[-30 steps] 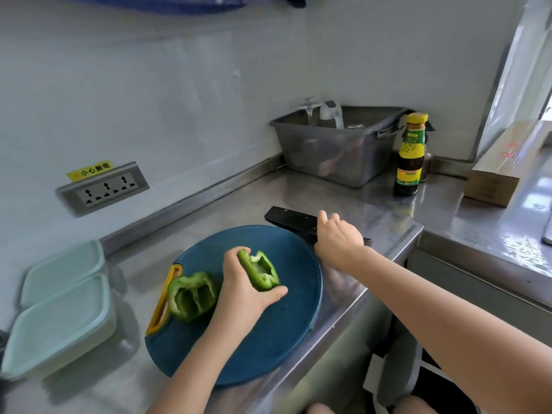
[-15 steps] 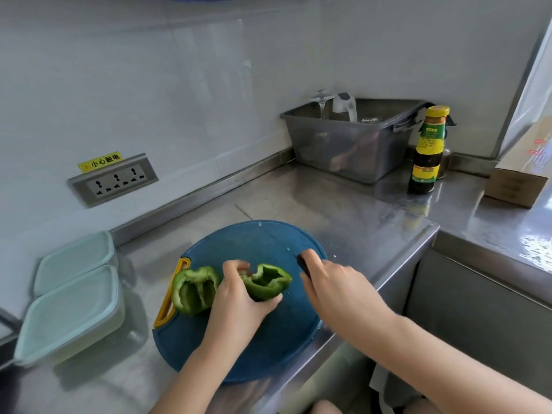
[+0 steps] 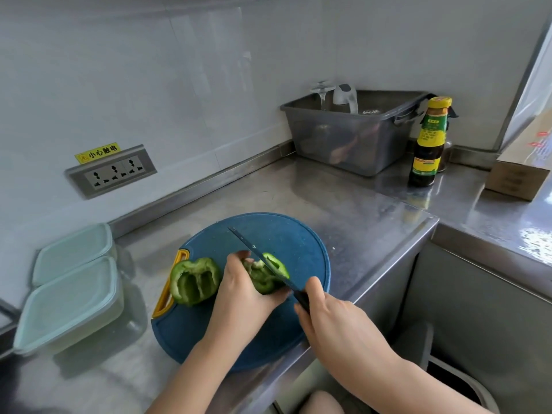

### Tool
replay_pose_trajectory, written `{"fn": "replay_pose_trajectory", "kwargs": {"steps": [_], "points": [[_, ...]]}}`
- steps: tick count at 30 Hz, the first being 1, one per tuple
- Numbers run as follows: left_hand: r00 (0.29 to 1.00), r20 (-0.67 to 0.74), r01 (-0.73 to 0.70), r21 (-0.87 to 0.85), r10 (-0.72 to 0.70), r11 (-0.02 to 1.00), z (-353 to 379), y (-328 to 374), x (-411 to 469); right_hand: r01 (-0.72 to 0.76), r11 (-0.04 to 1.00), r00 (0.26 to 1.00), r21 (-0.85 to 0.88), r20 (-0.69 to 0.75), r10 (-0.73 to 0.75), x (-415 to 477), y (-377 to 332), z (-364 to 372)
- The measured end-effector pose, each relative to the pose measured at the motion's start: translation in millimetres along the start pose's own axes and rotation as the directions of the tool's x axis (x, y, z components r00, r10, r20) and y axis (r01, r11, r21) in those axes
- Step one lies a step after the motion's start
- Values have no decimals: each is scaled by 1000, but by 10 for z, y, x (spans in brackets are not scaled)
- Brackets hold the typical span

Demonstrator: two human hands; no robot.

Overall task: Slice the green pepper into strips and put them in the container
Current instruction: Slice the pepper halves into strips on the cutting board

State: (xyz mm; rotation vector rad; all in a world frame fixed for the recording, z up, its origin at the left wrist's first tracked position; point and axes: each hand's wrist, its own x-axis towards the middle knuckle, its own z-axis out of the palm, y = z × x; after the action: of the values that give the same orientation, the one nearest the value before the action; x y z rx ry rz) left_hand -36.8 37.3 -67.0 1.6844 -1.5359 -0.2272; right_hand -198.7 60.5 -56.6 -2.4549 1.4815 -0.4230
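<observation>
Green pepper half (image 3: 265, 277) lower centre of frame, hollow side up on round blue cutting board (image 3: 286, 234). Left hand (image 3: 242, 291) grips it from the left, fingers (image 3: 237, 258) curled over its far rim, thumb on the near side. Knife (image 3: 257, 255) blade lies across the top of this half, tip pointing upper left; cut depth cannot tell. Right hand (image 3: 325, 312) holds the black handle, fingers wrapped tight round it, thumb on top. Second pepper half (image 3: 194, 280) just left of the left hand, hollow up, on the board beside its yellow grip. Pale lidded container (image 3: 68, 303) at left edge on steel surface (image 3: 343, 204), second container (image 3: 73, 252) touching behind it, both lids on. Wall socket (image 3: 112, 171) above them. Grey bin (image 3: 343, 135), sauce bottle (image 3: 428, 141), cardboard box (image 3: 516, 174) upper right.
</observation>
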Motion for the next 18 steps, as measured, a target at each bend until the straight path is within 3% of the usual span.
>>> {"fn": "replay_pose_trajectory", "kwargs": {"steps": [8,11,13,18], "points": [[1000,5,-8,35,7,999,26,-117,38,-8,1000,997,16,-74,9,-111,-75,5],[999,16,-30,40,29,999,19,-147,47,-15,998,985,-60,-171,5,-115,-101,52],[998,27,-49,39,48,998,11,-149,44,-57,996,988,-75,-148,46,-123,-131,5],[997,66,-40,1,40,999,-21,-162,57,-12,994,973,-108,-230,-14,-89,-99,104]]}}
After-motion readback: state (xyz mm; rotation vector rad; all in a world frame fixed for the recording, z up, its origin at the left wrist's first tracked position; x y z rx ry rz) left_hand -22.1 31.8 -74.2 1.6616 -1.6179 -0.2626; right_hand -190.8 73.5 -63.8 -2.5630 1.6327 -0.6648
